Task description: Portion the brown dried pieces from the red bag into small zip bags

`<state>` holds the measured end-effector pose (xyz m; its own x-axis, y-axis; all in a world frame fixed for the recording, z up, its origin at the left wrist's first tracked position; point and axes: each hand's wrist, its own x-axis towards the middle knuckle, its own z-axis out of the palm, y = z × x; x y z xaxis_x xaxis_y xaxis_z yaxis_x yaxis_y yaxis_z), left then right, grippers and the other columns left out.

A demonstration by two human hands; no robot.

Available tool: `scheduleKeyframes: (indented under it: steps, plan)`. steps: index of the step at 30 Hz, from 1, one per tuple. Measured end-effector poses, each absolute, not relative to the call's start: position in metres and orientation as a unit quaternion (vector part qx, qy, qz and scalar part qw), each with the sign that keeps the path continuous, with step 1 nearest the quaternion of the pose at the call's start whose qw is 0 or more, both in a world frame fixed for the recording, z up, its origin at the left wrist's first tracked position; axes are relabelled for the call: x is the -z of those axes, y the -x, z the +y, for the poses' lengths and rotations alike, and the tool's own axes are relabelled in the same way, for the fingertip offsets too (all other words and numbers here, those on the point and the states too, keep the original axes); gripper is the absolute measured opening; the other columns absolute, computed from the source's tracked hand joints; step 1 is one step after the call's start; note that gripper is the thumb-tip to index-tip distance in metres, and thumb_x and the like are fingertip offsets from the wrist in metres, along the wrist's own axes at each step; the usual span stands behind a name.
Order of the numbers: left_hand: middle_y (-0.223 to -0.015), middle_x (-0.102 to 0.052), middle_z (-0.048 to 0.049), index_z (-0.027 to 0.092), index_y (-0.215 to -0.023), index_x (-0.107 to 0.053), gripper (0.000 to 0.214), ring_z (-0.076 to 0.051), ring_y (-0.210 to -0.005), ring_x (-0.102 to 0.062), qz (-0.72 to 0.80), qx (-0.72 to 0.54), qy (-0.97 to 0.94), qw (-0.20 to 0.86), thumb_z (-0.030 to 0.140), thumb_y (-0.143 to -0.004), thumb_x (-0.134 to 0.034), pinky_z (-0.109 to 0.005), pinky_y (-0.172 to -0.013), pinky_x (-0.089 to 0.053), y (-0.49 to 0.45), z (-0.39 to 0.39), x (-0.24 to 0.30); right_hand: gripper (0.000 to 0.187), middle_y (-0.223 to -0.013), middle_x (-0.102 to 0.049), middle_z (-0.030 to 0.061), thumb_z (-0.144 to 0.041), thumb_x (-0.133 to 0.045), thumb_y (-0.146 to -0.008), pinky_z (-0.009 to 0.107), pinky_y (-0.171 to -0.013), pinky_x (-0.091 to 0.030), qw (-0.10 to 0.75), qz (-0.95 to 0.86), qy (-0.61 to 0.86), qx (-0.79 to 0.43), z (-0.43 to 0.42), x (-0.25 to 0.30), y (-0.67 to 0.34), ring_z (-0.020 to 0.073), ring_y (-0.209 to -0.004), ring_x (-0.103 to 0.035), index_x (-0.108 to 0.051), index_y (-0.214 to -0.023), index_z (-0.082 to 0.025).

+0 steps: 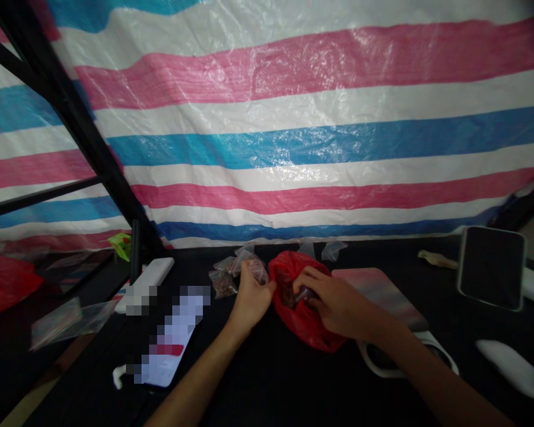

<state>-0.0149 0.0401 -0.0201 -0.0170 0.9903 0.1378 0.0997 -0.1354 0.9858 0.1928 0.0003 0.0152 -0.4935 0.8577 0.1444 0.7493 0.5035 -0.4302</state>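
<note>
A red plastic bag (302, 320) is lying on the black table (267, 385), with dark contents (287, 295) seen in its mouth. The right hand (333, 299) is clamped on the bag's mouth, its fingers gathered in the opening. The left hand (251, 295) is curled against the bag's edge at nine o'clock; whether it grips cannot be told. Small clear bags (225, 283) of brown pieces are laid at eleven o'clock, touching the left hand, and a blurred phone (171, 338) is placed at eight o'clock.
</note>
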Motion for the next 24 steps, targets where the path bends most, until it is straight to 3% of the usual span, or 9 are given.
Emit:
scheduleKeyframes:
  steps: [3,6,8,14,17,20,24]
  plan:
    - [-0.087,-0.062,-0.0003,0.022,-0.099,-0.042,0.037,-0.016,-0.078,-0.063,0.534,-0.463,-0.599,0.376,0.016,-0.076,-0.071,-0.028,-0.072,-0.051,0.023,0.04,0.021,0.038,-0.114,-0.068,0.0022,-0.002,-0.055,-0.081,0.029,-0.073,-0.039,0.158,-0.844,0.493,-0.142,0.001,-0.014,-0.194,0.0185,-0.089,-0.067,-0.06,-0.11,-0.025]
    - [-0.072,-0.061,0.0035,0.023,-0.109,-0.037,0.048,-0.015,-0.055,-0.06,0.53,-0.346,-0.589,0.502,0.029,-0.08,-0.075,-0.027,-0.056,-0.049,0.027,0.033,0.014,0.04,-0.112,-0.069,0.0025,-0.002,-0.056,-0.081,0.03,-0.075,-0.039,0.147,-0.845,0.495,-0.139,0.002,-0.013,-0.194,0.0194,-0.091,-0.067,-0.062,-0.113,-0.025]
    - [-0.073,-0.063,0.004,0.023,-0.115,-0.032,0.061,-0.015,-0.053,-0.061,0.497,-0.312,-0.563,0.582,0.029,-0.076,-0.079,-0.027,-0.053,-0.051,0.026,0.028,0.008,0.037,-0.116,-0.068,0.0028,-0.003,-0.055,-0.083,0.03,-0.076,-0.039,0.151,-0.848,0.487,-0.144,0.003,-0.013,-0.195,0.0191,-0.094,-0.067,-0.063,-0.112,-0.026]
    - [-0.089,-0.065,0.0027,0.024,-0.118,-0.032,0.072,-0.014,-0.067,-0.067,0.442,-0.408,-0.477,0.641,0.006,-0.065,-0.076,-0.026,-0.063,-0.057,0.016,0.024,-0.003,0.029,-0.108,-0.071,0.0022,-0.01,-0.059,-0.085,0.031,-0.079,-0.042,0.169,-0.819,0.516,-0.185,0.004,-0.009,-0.196,0.021,-0.094,-0.067,-0.064,-0.109,-0.026]
    - [-0.093,-0.066,0.0014,0.023,-0.114,-0.035,0.069,-0.015,-0.071,-0.069,0.445,-0.424,-0.444,0.651,0.004,-0.062,-0.076,-0.029,-0.066,-0.058,0.013,0.025,-0.002,0.028,-0.106,-0.074,0.0027,-0.013,-0.06,-0.085,0.032,-0.079,-0.042,0.171,-0.807,0.537,-0.178,0.005,-0.006,-0.195,0.0232,-0.095,-0.068,-0.063,-0.11,-0.026]
    - [-0.092,-0.065,0.0021,0.023,-0.109,-0.037,0.064,-0.014,-0.071,-0.068,0.449,-0.435,-0.429,0.652,0.004,-0.062,-0.076,-0.028,-0.066,-0.057,0.011,0.027,0.003,0.035,-0.117,-0.072,0.0065,-0.014,-0.059,-0.085,0.035,-0.086,-0.043,0.17,-0.809,0.544,-0.141,0.006,-0.003,-0.192,0.0259,-0.104,-0.067,-0.062,-0.119,-0.024]
    - [-0.081,-0.061,0.0065,0.023,-0.105,-0.04,0.061,-0.01,-0.062,-0.062,0.427,-0.468,-0.429,0.644,0.005,-0.06,-0.077,-0.022,-0.06,-0.051,0.009,0.028,0.01,0.04,-0.126,-0.07,0.009,-0.016,-0.056,-0.088,0.036,-0.089,-0.044,0.157,-0.812,0.548,-0.124,0.006,-0.002,-0.19,0.0277,-0.11,-0.067,-0.063,-0.127,-0.023]
